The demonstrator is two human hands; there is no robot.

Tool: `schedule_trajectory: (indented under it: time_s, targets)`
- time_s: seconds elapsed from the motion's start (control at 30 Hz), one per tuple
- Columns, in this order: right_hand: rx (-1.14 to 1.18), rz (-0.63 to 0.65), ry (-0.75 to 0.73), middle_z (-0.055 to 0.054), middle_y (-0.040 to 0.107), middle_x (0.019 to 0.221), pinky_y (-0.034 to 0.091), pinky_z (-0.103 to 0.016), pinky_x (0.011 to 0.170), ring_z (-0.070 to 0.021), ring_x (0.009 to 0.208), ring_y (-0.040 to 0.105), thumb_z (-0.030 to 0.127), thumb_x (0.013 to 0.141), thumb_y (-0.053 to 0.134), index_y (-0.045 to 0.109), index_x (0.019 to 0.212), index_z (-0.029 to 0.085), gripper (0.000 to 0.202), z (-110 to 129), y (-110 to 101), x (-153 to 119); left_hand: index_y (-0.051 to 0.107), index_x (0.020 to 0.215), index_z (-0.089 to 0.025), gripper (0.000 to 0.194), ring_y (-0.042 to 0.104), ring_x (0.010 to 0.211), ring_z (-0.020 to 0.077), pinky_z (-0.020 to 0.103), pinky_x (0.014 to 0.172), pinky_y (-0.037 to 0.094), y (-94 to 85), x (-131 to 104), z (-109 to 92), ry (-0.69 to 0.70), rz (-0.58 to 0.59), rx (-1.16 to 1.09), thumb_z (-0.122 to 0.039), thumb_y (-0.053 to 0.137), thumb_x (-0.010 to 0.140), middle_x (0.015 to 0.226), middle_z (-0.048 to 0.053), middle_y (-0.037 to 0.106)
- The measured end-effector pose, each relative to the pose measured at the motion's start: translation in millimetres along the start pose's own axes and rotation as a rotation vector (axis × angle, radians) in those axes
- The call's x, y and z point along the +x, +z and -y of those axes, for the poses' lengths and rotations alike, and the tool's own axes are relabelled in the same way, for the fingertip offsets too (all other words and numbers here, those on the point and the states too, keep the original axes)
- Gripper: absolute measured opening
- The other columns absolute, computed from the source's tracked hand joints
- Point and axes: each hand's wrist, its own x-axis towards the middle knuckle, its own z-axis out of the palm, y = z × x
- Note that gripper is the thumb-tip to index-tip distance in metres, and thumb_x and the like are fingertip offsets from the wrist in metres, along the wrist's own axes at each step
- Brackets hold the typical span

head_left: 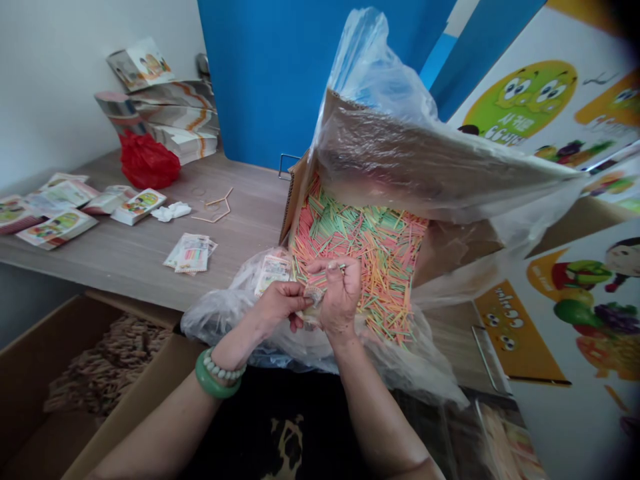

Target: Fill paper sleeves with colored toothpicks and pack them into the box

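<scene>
My left hand (283,303) pinches the edge of a small clear packet (315,295) at the near side of a cardboard box. Close beside it, my right hand (344,293) is closed with thumb against fingers on a thin coloured stick (343,266); only a greenish end shows, so I cannot tell if there are more. Beneath and beyond both hands, the box holds a heap of thin pink, green, orange and yellow sticks (370,247). Just left of my hands, a printed packet (274,272) rests on the plastic liner (225,307).
Several flat packets (193,253) lie on the table (250,200) to the left. Farther off are printed boxes (139,205), a red plastic bag (149,160), a crumpled white tissue (171,212) and bent sticks (220,210). A carton (135,380) of brownish pieces stands lower left.
</scene>
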Motion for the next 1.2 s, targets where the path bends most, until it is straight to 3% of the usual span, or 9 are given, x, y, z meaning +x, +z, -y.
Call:
schedule_trajectory:
  time_s: [0.23, 0.47, 0.7, 0.9, 1.1, 1.2]
  targets:
    - [0.005, 0.042, 0.043, 0.002, 0.066, 0.072, 0.050, -0.035, 0.081, -0.0169, 0.078, 0.065, 0.032, 0.097, 0.052, 0.052, 0.088, 0.024, 0.012, 2.4, -6.0, -3.8, 0.065, 0.069, -0.013, 0.029, 0.052, 0.036, 0.0102, 0.022, 0.036, 0.043, -2.1, 1.6, 1.1, 0.018, -0.023, -0.090, -0.037, 0.081, 0.063, 0.051, -0.001, 0.059]
    - [-0.020, 0.090, 0.250, 0.000, 0.070, 0.081, 0.048, -0.031, 0.070, -0.0161, 0.071, 0.062, 0.036, 0.096, 0.051, 0.052, 0.086, 0.023, 0.017, -3.0, -14.3, 0.3, 0.067, 0.069, -0.013, 0.023, 0.051, 0.036, 0.0102, 0.022, 0.036, 0.043, -2.2, 0.3, -0.6, 0.081, -0.059, -0.054, -0.033, 0.078, 0.066, 0.050, -0.002, 0.057]
    - [0.008, 0.106, 0.183, 0.000, 0.069, 0.077, 0.047, -0.034, 0.081, -0.0184, 0.081, 0.065, 0.035, 0.095, 0.053, 0.054, 0.084, 0.023, 0.017, -1.3, -16.9, 1.7, 0.068, 0.072, -0.013, 0.020, 0.051, 0.038, 0.0096, 0.022, 0.038, 0.044, -5.6, -0.7, 0.2, 0.088, -0.090, -0.049, -0.032, 0.075, 0.070, 0.052, -0.003, 0.057]
    - [-0.031, 0.020, 0.145, 0.002, 0.068, 0.075, 0.045, -0.033, 0.081, -0.0165, 0.076, 0.061, 0.034, 0.095, 0.053, 0.054, 0.085, 0.022, 0.016, 0.4, -15.7, 1.0, 0.067, 0.070, -0.014, 0.021, 0.051, 0.039, 0.0095, 0.022, 0.037, 0.043, -7.2, -0.4, 1.0, 0.095, -0.089, -0.016, -0.034, 0.074, 0.069, 0.054, -0.003, 0.057]
    - [-0.078, 0.162, 0.245, 0.000, 0.070, 0.083, 0.045, -0.029, 0.075, -0.0147, 0.076, 0.060, 0.035, 0.095, 0.053, 0.058, 0.085, 0.022, 0.018, -3.6, -14.5, -0.2, 0.068, 0.075, -0.016, 0.024, 0.050, 0.044, 0.0101, 0.023, 0.042, 0.043, -6.0, -2.9, -0.9, 0.148, -0.047, 0.068, -0.039, 0.072, 0.071, 0.058, -0.002, 0.057]
    - [-0.090, 0.279, 0.295, -0.003, 0.072, 0.098, 0.048, -0.031, 0.079, -0.0162, 0.087, 0.064, 0.039, 0.095, 0.051, 0.059, 0.088, 0.022, 0.020, -5.7, -9.5, -1.0, 0.067, 0.069, -0.017, 0.027, 0.052, 0.054, 0.0115, 0.023, 0.051, 0.044, -3.4, -1.8, -0.6, 0.273, -0.070, 0.160, -0.042, 0.070, 0.077, 0.061, -0.001, 0.056]
